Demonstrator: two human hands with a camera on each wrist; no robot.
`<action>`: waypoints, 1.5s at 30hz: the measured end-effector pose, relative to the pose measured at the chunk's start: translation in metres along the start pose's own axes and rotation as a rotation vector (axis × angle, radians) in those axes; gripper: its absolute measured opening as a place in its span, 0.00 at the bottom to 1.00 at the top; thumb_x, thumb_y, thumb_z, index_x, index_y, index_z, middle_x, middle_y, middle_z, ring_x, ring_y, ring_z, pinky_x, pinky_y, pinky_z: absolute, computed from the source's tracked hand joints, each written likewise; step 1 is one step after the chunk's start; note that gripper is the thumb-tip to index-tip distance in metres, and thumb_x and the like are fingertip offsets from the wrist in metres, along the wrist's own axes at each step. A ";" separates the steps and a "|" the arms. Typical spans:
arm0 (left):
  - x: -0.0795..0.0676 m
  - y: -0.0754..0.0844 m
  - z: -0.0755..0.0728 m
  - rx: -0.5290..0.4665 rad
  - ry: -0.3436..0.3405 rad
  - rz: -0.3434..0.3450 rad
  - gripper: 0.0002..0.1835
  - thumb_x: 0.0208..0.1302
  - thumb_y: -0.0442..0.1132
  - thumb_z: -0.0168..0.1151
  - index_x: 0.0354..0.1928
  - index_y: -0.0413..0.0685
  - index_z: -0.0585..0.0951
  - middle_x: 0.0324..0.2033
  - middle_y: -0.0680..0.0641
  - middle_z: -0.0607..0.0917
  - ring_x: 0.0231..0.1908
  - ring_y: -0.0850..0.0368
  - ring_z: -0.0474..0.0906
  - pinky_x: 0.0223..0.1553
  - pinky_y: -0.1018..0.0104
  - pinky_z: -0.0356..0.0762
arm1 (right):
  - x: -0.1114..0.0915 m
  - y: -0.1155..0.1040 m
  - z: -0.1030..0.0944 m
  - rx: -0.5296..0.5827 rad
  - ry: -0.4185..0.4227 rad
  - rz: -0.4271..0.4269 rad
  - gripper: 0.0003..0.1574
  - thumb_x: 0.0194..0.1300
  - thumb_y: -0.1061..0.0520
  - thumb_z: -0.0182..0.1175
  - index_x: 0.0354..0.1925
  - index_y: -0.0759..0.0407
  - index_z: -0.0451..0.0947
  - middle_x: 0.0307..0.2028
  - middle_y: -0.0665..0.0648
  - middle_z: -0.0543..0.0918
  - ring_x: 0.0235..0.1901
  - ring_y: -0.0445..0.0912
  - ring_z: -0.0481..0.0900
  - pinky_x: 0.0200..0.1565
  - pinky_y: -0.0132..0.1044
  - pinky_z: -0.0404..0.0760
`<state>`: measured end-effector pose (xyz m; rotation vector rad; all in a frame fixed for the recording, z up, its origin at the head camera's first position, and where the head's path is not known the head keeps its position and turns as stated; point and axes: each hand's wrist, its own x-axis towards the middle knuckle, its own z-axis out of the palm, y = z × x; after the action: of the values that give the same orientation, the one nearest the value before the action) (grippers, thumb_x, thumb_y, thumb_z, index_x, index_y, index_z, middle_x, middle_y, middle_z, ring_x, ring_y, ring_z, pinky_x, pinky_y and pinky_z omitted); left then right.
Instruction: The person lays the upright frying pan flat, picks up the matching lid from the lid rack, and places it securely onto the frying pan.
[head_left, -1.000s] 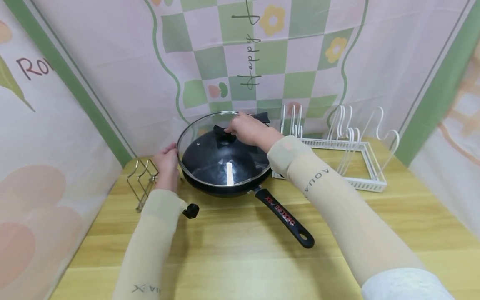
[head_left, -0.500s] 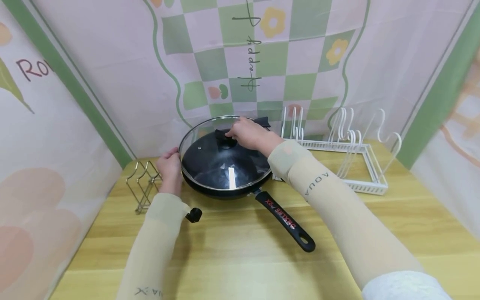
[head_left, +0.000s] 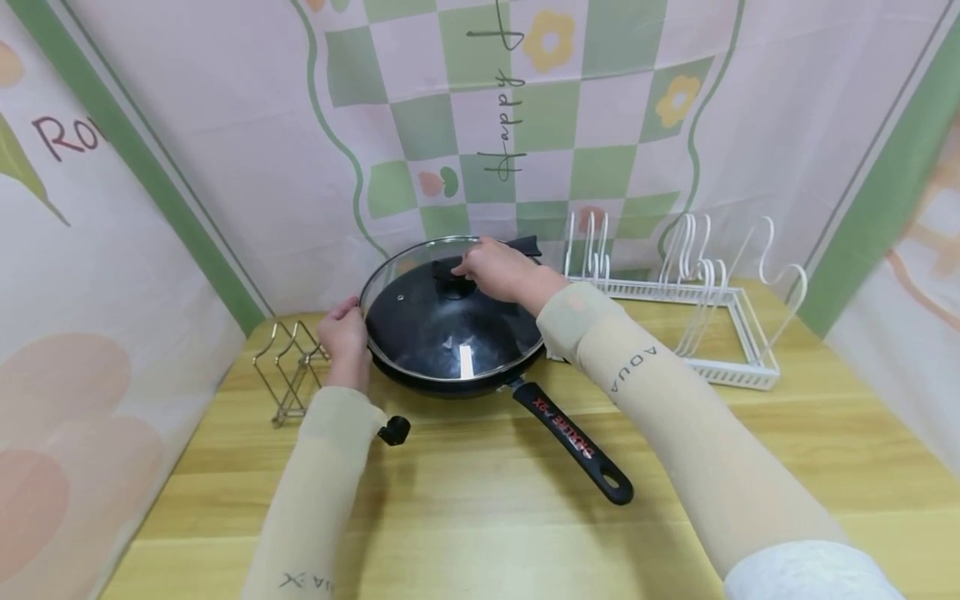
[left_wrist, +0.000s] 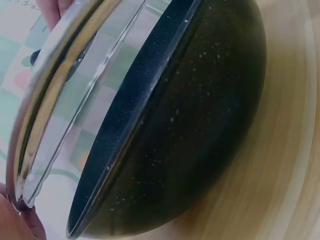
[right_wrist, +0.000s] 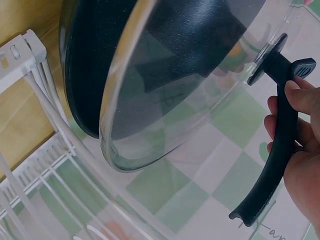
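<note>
A clear glass lid (head_left: 401,267) with a metal rim hangs tilted over a black frying pan (head_left: 442,388) on the wooden table. My right hand (head_left: 498,271) grips the lid's black curved handle (right_wrist: 282,145), with the fingers wrapped round it in the right wrist view. On the left side, my left hand (head_left: 345,333) pinches the lid's rim (left_wrist: 42,107) between thumb and fingers. Both wrist views show a gap between lid and pan. The pan's long black handle (head_left: 573,442) with red lettering points toward me, to the right. Nothing touches that handle.
A small metal wire rack (head_left: 288,375) stands just left of my left hand. To the right, a white rack (head_left: 738,375) with upright wire dividers sits close to the pan. A patterned cloth (head_left: 420,125) hangs behind the table. A black wrist camera (head_left: 394,430) sits by my left sleeve.
The lid has come slightly down and toward me, a little to the right, with both hands keeping hold of it. The pan stays in nearly the same place.
</note>
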<state>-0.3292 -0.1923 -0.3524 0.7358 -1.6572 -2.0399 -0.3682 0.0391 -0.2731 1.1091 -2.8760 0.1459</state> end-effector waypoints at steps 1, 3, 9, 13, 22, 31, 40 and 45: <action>0.000 0.000 0.000 0.007 0.001 -0.002 0.20 0.66 0.23 0.54 0.58 0.36 0.83 0.61 0.38 0.80 0.65 0.50 0.72 0.62 0.69 0.73 | 0.000 0.000 0.001 -0.002 0.000 -0.001 0.21 0.77 0.66 0.54 0.64 0.58 0.79 0.56 0.60 0.84 0.59 0.59 0.75 0.65 0.48 0.72; 0.000 0.000 -0.001 0.012 0.000 -0.007 0.20 0.67 0.23 0.54 0.58 0.36 0.83 0.62 0.38 0.79 0.66 0.50 0.71 0.63 0.68 0.72 | 0.001 0.000 0.002 -0.001 -0.002 0.000 0.21 0.77 0.66 0.54 0.64 0.58 0.79 0.57 0.60 0.84 0.59 0.59 0.75 0.65 0.48 0.72; 0.001 -0.002 -0.002 -0.002 -0.003 -0.017 0.20 0.67 0.22 0.53 0.58 0.35 0.82 0.62 0.38 0.79 0.67 0.49 0.70 0.64 0.68 0.72 | 0.002 -0.001 0.004 -0.002 -0.017 0.011 0.21 0.78 0.65 0.54 0.64 0.58 0.79 0.58 0.60 0.83 0.61 0.58 0.75 0.66 0.48 0.71; 0.003 -0.005 -0.002 -0.002 -0.006 -0.015 0.20 0.67 0.22 0.52 0.58 0.34 0.82 0.61 0.37 0.80 0.66 0.49 0.72 0.63 0.68 0.73 | 0.002 0.000 0.006 -0.012 -0.016 -0.001 0.21 0.77 0.65 0.54 0.64 0.59 0.79 0.58 0.60 0.83 0.60 0.58 0.76 0.66 0.48 0.71; 0.006 -0.010 0.001 0.013 0.009 0.016 0.19 0.65 0.22 0.53 0.56 0.32 0.83 0.58 0.37 0.82 0.63 0.50 0.75 0.62 0.68 0.74 | -0.001 0.004 0.009 0.006 -0.025 0.005 0.21 0.77 0.66 0.54 0.64 0.59 0.79 0.58 0.61 0.83 0.61 0.58 0.75 0.66 0.49 0.72; 0.009 -0.008 -0.002 0.007 -0.021 -0.017 0.20 0.66 0.21 0.52 0.57 0.31 0.82 0.60 0.38 0.82 0.66 0.51 0.72 0.63 0.69 0.72 | 0.000 -0.001 0.010 0.019 -0.031 0.037 0.21 0.78 0.65 0.54 0.64 0.57 0.79 0.60 0.60 0.82 0.65 0.59 0.71 0.68 0.49 0.70; 0.010 -0.009 -0.002 0.053 -0.025 -0.044 0.22 0.65 0.20 0.50 0.59 0.33 0.82 0.62 0.39 0.81 0.67 0.51 0.71 0.64 0.69 0.71 | 0.000 0.001 0.015 0.016 -0.033 0.032 0.21 0.78 0.64 0.55 0.64 0.58 0.79 0.60 0.59 0.82 0.63 0.57 0.74 0.66 0.47 0.72; 0.011 -0.010 -0.002 0.074 -0.027 -0.026 0.21 0.65 0.20 0.51 0.58 0.32 0.82 0.61 0.38 0.81 0.65 0.51 0.73 0.63 0.68 0.72 | -0.002 0.000 0.016 0.039 -0.038 0.042 0.21 0.78 0.65 0.54 0.65 0.57 0.79 0.61 0.59 0.81 0.63 0.57 0.73 0.66 0.47 0.72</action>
<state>-0.3361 -0.1987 -0.3646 0.7613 -1.7552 -2.0236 -0.3672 0.0386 -0.2896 1.0704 -2.9433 0.1862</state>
